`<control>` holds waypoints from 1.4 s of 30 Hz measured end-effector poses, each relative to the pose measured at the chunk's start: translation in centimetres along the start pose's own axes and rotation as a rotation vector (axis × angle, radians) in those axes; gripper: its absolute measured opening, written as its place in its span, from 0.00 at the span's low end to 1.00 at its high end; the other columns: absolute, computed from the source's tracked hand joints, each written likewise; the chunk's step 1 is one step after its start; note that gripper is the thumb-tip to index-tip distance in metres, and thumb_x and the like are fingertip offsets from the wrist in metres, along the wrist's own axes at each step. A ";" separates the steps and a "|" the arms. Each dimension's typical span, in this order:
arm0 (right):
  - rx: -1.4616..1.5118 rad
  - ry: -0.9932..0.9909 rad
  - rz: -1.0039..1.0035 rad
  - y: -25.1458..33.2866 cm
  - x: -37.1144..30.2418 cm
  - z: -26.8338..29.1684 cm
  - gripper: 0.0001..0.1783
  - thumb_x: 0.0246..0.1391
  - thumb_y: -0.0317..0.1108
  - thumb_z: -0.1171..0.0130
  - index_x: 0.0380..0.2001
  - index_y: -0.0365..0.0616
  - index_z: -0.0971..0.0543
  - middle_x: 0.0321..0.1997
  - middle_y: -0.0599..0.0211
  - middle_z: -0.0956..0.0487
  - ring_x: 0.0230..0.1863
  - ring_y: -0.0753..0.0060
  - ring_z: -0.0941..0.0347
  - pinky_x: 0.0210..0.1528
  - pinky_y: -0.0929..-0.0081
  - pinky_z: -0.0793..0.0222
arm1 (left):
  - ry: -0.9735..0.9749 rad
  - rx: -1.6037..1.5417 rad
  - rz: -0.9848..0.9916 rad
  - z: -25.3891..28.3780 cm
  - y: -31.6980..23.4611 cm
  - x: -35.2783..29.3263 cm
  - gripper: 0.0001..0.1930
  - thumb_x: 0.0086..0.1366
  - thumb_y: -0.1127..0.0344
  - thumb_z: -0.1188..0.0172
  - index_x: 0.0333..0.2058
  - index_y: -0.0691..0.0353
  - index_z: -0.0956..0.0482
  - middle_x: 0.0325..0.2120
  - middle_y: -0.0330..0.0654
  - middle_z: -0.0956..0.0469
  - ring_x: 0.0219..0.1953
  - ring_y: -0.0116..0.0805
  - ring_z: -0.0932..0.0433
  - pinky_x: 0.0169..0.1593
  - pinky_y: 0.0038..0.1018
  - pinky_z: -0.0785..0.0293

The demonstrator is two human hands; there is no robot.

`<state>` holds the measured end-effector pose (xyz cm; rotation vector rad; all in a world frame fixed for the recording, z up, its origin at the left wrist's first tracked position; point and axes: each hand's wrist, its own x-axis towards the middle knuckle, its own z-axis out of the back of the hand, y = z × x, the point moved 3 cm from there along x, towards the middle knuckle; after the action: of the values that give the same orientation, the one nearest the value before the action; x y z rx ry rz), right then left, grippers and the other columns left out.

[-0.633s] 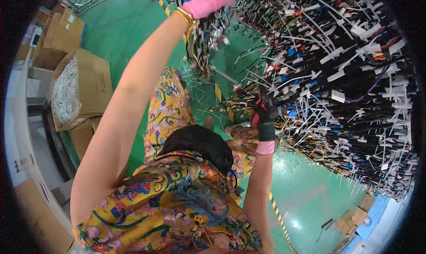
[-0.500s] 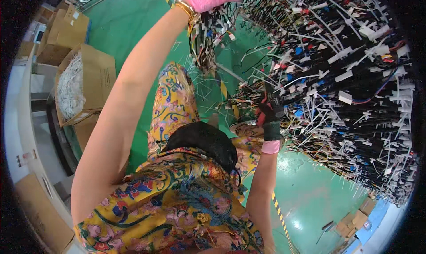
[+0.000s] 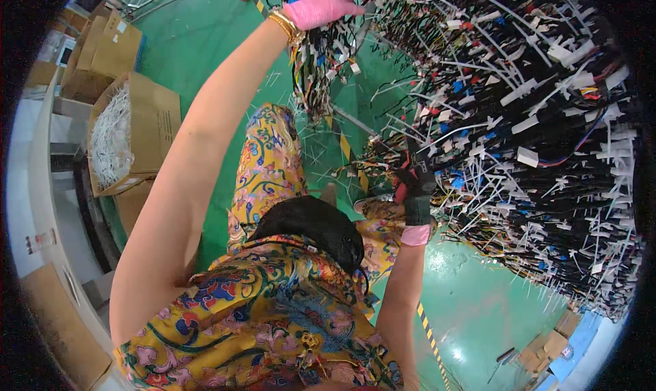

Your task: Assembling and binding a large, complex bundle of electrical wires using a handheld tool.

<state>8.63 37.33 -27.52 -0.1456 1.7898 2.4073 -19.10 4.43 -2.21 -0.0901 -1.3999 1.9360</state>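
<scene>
My left hand (image 3: 324, 8), in a pink glove, reaches far forward to the top of the view. Its fingers are stretched out and slightly spread against the near side of a hanging bundle of wire harnesses (image 3: 316, 83). A dark glove over a pink one covers my right hand (image 3: 419, 196), lower and to the right. Its fingers are closed round red-handled pliers (image 3: 404, 179), whose jaws are hard to make out against the dark cables. Beside it rises a big mass of black wire harnesses (image 3: 547, 145) with white, blue and red connectors and pale cable ties.
An open cardboard box (image 3: 154, 128) full of thin white strips stands at left, with another carton (image 3: 109, 46) behind it. Pale cut strips litter the green floor (image 3: 471, 302). Yellow-black tape (image 3: 434, 336) crosses it. Flattened cardboard (image 3: 543, 350) lies at lower right.
My left hand has come slightly lower, and its fingers now show apart. The right hand, still round the pliers, has shifted a little to the left and down.
</scene>
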 end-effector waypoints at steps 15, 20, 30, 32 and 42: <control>0.031 -0.139 0.120 5.6 -1.8 -2.3 0.29 0.46 0.30 0.35 0.55 0.45 0.26 0.57 0.63 0.25 0.56 0.67 0.29 0.58 0.68 0.35 | 0.000 -0.209 0.212 -1.1 -0.5 -1.4 0.37 0.64 0.59 0.44 0.67 0.61 0.50 0.56 0.47 0.31 0.57 0.31 0.33 0.62 0.27 0.40; 0.352 -0.040 0.054 2.7 -0.3 -2.5 0.24 0.46 0.26 0.37 0.50 0.44 0.24 0.45 0.68 0.21 0.45 0.66 0.26 0.48 0.67 0.29 | -0.041 -0.345 0.293 -2.3 -1.0 -1.4 0.41 0.64 0.51 0.42 0.68 0.60 0.51 0.53 0.44 0.29 0.52 0.32 0.30 0.57 0.28 0.34; 0.076 -0.127 0.254 2.7 0.1 -2.1 0.08 0.50 0.28 0.37 0.35 0.47 0.24 0.27 0.68 0.22 0.22 0.73 0.26 0.23 0.71 0.28 | 0.250 0.455 -0.028 -5.9 -6.5 -2.4 0.27 0.68 0.44 0.55 0.39 0.65 0.20 0.33 0.52 0.20 0.34 0.46 0.21 0.44 0.38 0.27; 0.547 0.070 -0.118 6.4 -1.2 -5.5 0.08 0.51 0.29 0.37 0.35 0.47 0.24 0.27 0.67 0.22 0.21 0.73 0.26 0.22 0.71 0.29 | 0.288 0.324 -0.012 -4.6 -10.5 -4.0 0.24 0.67 0.47 0.53 0.32 0.66 0.22 0.28 0.52 0.21 0.33 0.49 0.23 0.42 0.38 0.27; 0.641 0.038 0.105 9.8 -10.1 -5.0 0.27 0.47 0.23 0.41 0.54 0.40 0.27 0.43 0.64 0.22 0.39 0.71 0.25 0.39 0.71 0.28 | -0.408 -0.245 -0.485 -5.0 -29.8 6.0 0.19 0.61 0.59 0.41 0.48 0.61 0.23 0.41 0.47 0.20 0.41 0.38 0.20 0.47 0.30 0.25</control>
<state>16.91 29.20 -18.12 -0.0250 2.5271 1.7692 -5.87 16.02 23.07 0.5115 -1.7251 1.4209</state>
